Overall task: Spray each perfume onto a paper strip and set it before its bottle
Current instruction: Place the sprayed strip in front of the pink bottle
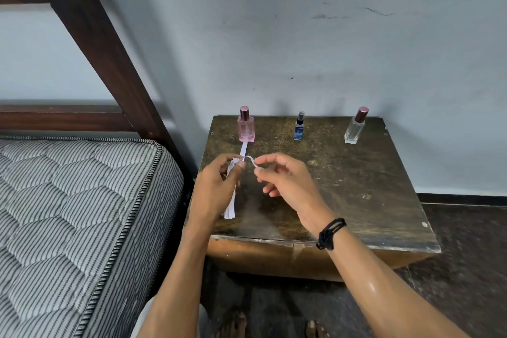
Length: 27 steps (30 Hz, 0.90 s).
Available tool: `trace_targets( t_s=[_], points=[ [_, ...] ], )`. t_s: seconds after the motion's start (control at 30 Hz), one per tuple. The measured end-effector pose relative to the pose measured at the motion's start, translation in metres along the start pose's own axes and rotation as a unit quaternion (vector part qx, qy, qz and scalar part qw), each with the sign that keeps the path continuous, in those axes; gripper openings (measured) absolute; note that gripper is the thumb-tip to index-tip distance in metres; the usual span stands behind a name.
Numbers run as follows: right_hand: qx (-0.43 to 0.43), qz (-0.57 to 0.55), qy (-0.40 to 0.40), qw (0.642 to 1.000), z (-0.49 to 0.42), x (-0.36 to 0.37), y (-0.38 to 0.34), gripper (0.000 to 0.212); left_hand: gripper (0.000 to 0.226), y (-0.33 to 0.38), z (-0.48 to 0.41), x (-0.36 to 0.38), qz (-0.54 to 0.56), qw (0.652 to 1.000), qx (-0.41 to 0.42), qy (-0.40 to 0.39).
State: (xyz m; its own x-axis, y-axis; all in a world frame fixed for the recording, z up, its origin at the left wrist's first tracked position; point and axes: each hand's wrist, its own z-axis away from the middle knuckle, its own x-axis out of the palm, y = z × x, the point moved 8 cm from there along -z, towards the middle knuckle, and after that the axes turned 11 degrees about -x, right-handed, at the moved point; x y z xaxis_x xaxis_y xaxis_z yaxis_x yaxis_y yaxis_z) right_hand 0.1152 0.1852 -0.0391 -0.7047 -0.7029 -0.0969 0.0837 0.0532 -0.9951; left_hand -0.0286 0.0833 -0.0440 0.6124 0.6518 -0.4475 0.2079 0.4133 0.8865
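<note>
Paper strip [243, 149] lies lengthwise toward pink bottle [246, 129].

Strip [244, 150] end hidden by left hand [219, 184], feet [233, 326] cropped

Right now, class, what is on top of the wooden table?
A pink bottle, a blue bottle and a clear bottle stand at the back. One paper strip lies before the pink bottle; the left hand, holding a bundle of strips, covers its near end.

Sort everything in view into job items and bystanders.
Job: pink bottle, blue bottle, clear bottle, laid strip before the pink bottle, strip bundle in left hand, single strip pinched by right hand.
Bystanders: mattress, bed frame, black wristband.
</note>
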Motion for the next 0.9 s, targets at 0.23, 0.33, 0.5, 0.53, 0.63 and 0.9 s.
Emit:
trace_targets(
  t_s=[0.23, 0.33, 0.5, 0.53, 0.63, 0.9],
  points=[
    [-0.076, 0.208, 0.007, 0.975, -0.003, -0.004, -0.003, 0.025, 0.025, 0.003, 0.002, 0.012, -0.146, 0.988, 0.045, 0.005],
    [-0.084, 0.229, 0.032, 0.969, -0.005, -0.009, -0.005, 0.017, 0.025, 0.006, 0.004, 0.018, -0.163, 0.985, 0.062, -0.01],
    [-0.086, 0.216, 0.026, 0.972, -0.009, -0.013, -0.003, 0.03, 0.02, 0.007, 0.004, 0.026, -0.159, 0.985, 0.054, -0.042],
    [-0.09, 0.223, 0.027, 0.97, -0.009, -0.014, -0.003, 0.026, 0.02, 0.007, 0.005, 0.028, -0.161, 0.984, 0.054, -0.048],
    [-0.086, 0.237, 0.024, 0.967, -0.01, -0.015, -0.002, 0.009, 0.019, 0.009, 0.006, 0.03, -0.143, 0.986, 0.06, -0.065],
    [-0.034, 0.163, 0.027, 0.986, -0.01, -0.024, 0.001, 0.007, 0.018, 0.008, 0.005, 0.03, -0.092, 0.99, 0.036, -0.104]
  ],
)
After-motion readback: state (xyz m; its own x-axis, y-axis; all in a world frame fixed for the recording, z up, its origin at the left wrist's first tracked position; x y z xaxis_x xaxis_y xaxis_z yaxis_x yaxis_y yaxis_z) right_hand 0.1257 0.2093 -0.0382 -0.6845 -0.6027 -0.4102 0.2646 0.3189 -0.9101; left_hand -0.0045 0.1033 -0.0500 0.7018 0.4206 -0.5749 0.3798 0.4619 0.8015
